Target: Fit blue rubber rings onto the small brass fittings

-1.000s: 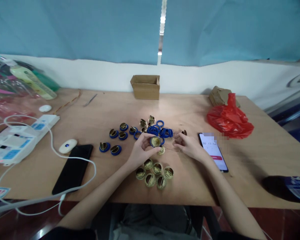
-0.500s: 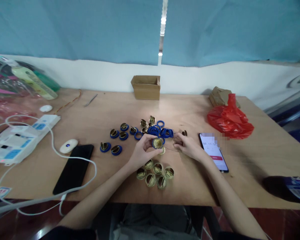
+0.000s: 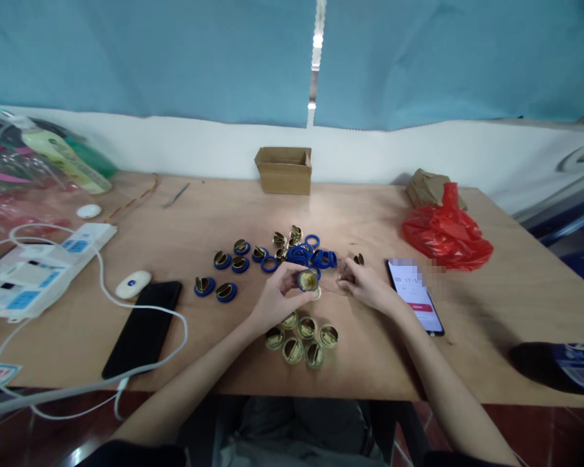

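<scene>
While the left hand [image 3: 275, 299] pinches a brass cap with a blue ring [image 3: 307, 280] between thumb and fingertips, holding it just above the wooden table [image 3: 370, 214] at the middle of the scene, the right hand [image 3: 365, 284] rests close beside it with its fingers curled loosely inward; whether they pinch something small I cannot tell. The held cap sits tilted, its open brass face turned toward the camera, with the blue band around its rim. It looks like a small, stiff metal part, probably light, and its smooth brass could slip, so the rubbery-looking blue rim seems the surer place to grip, taken from opposite sides. Just below the hands lies a cluster of bare brass caps [image 3: 302, 340], touching one another. Beyond the hands is a heap of loose blue rings [image 3: 316, 254] mixed with more brass pieces, and to the left a scatter of ringed caps [image 3: 224, 272]. A lit phone [image 3: 416, 295] lies just right of the right hand, a dark phone [image 3: 143, 327] well off to the left.
</scene>
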The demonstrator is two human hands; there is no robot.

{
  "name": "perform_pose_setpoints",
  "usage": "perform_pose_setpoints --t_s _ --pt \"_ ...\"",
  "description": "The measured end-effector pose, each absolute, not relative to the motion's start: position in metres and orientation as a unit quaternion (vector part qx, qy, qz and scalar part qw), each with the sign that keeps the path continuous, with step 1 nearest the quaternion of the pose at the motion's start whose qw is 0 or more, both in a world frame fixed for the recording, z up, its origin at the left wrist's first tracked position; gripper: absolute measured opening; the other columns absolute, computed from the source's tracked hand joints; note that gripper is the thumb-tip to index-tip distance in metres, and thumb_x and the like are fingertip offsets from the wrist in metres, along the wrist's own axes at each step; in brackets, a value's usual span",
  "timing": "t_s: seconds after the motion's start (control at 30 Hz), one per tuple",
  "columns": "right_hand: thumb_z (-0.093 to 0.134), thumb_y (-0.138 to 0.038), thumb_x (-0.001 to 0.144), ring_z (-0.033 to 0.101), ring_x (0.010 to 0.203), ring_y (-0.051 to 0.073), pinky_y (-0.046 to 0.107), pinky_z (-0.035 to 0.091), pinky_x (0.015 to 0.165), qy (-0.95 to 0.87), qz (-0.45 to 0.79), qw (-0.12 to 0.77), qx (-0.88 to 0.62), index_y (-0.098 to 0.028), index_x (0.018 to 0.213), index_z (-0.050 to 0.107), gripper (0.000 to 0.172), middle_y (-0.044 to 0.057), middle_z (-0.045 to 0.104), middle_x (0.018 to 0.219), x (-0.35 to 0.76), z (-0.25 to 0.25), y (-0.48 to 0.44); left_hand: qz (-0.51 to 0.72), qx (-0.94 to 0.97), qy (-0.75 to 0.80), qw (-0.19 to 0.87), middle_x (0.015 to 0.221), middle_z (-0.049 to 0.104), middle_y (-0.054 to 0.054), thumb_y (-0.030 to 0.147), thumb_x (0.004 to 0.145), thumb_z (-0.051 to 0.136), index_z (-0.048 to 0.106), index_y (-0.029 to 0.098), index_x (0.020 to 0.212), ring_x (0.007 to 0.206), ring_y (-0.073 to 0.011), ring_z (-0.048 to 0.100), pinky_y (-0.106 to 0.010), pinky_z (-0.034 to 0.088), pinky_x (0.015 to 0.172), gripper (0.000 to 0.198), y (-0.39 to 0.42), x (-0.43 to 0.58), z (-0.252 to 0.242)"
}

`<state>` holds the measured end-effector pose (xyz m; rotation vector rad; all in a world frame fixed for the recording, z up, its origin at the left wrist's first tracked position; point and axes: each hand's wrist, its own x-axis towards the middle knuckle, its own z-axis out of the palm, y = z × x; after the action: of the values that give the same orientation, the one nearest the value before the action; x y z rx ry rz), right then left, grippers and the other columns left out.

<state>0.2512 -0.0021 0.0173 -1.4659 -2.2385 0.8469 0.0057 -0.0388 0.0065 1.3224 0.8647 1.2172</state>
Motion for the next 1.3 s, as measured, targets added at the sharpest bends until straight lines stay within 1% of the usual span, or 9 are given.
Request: perform_pose_setpoints --t_s 0.17,0.43,0.6,0.7,0.83,0.93,1.0,1.2,1.3 --pt "0.056 -0.009 0.084 0.057 0.066 0.018 0.03 0.039 0.063 -0.8 0.272 0.169 -0.507 -0.022 0.082 0.051 0.014 0.003 0.062 0.076 0.249 0.017 -0.002 0.514 0.554 0.364 0.544 0.098 0.07 -0.003 0.027 0.071 0.087 0.059 0.021 0.105 0.094 -0.0188 0.07 -0.032 0.057 0.085 0.044 -0.038 0.005 0.006" --pt "0.051 -0.007 0.086 0.051 0.069 0.017 0.029 0.037 0.066 -0.828 0.262 0.184 -0.46 -0.021 0.078 0.05 0.016 0.001 0.056 0.076 0.248 0.018 -0.002 0.512 0.559 0.363 0.543 0.098 0.069 -0.003 0.024 0.072 0.086 0.06 0.02 0.105 0.094 -0.0171 0.07 -0.031 0.057 0.085 0.043 -0.039 0.004 0.008" --pt "0.055 -0.012 0.088 0.049 0.065 0.015 0.028 0.036 0.063 -0.826 0.271 0.195 -0.455 -0.02 0.075 0.051 0.016 0.0 0.054 0.07 0.246 0.023 -0.003 0.517 0.563 0.357 0.538 0.099 0.069 -0.002 0.022 0.071 0.087 0.06 0.02 0.106 0.095 -0.0158 0.069 -0.029 0.056 0.087 0.044 -0.039 0.004 0.005" --pt "0.06 -0.022 0.09 0.049 0.062 0.014 0.027 0.037 0.059 -0.789 0.323 0.234 -0.467 -0.02 0.078 0.056 0.013 0.0 0.056 0.07 0.243 0.03 -0.007 0.517 0.565 0.357 0.535 0.1 0.069 -0.002 0.022 0.072 0.087 0.06 0.02 0.107 0.095 -0.0156 0.069 -0.028 0.056 0.087 0.044 -0.039 0.004 0.004" --pt "0.069 -0.037 0.087 0.051 0.058 0.012 0.026 0.041 0.055 -0.691 0.47 0.298 -0.461 -0.02 0.075 0.056 0.024 0.0 0.059 0.07 0.237 0.036 -0.012 0.528 0.573 0.349 0.52 0.098 0.068 -0.001 0.021 0.069 0.088 0.062 0.019 0.106 0.093 -0.0152 0.069 -0.027 0.056 0.086 0.045 -0.038 0.004 0.0" --pt "0.074 -0.04 0.084 0.061 0.064 0.014 0.028 0.049 0.062 -0.613 0.59 0.312 -0.423 -0.02 0.078 0.057 0.027 0.001 0.067 0.074 0.231 0.038 -0.015 0.534 0.571 0.343 0.521 0.097 0.068 -0.001 0.02 0.066 0.09 0.063 0.019 0.105 0.092 -0.015 0.07 -0.027 0.056 0.084 0.048 -0.036 0.003 -0.004" --pt "0.077 -0.04 0.082 0.065 0.069 0.015 0.03 0.052 0.067 -0.586 0.625 0.328 -0.399 -0.02 0.081 0.059 0.027 0.002 0.07 0.076 0.227 0.039 -0.016 0.532 0.57 0.344 0.524 0.098 0.069 -0.002 0.02 0.066 0.09 0.064 0.019 0.105 0.092 -0.0156 0.07 -0.027 0.057 0.083 0.048 -0.035 0.001 -0.004" --pt "0.076 -0.04 0.084 0.064 0.07 0.014 0.032 0.052 0.072 -0.594 0.623 0.343 -0.376 -0.019 0.087 0.071 0.022 0.002 0.07 0.076 0.22 0.038 -0.019 0.505 0.567 0.367 0.537 0.1 0.073 -0.004 0.025 0.069 0.088 0.067 0.019 0.11 0.096 -0.019 0.071 -0.031 0.057 0.087 0.046 -0.037 0.0 0.001" --pt "0.076 -0.039 0.084 0.065 0.083 0.016 0.033 0.052 0.079 -0.622 0.575 0.37 -0.381 -0.02 0.082 0.073 0.019 0.005 0.071 0.093 0.218 0.038 -0.019 0.496 0.557 0.376 0.55 0.103 0.074 -0.005 0.025 0.071 0.086 0.068 0.019 0.112 0.097 -0.0193 0.071 -0.033 0.056 0.089 0.045 -0.037 0.001 0.003"
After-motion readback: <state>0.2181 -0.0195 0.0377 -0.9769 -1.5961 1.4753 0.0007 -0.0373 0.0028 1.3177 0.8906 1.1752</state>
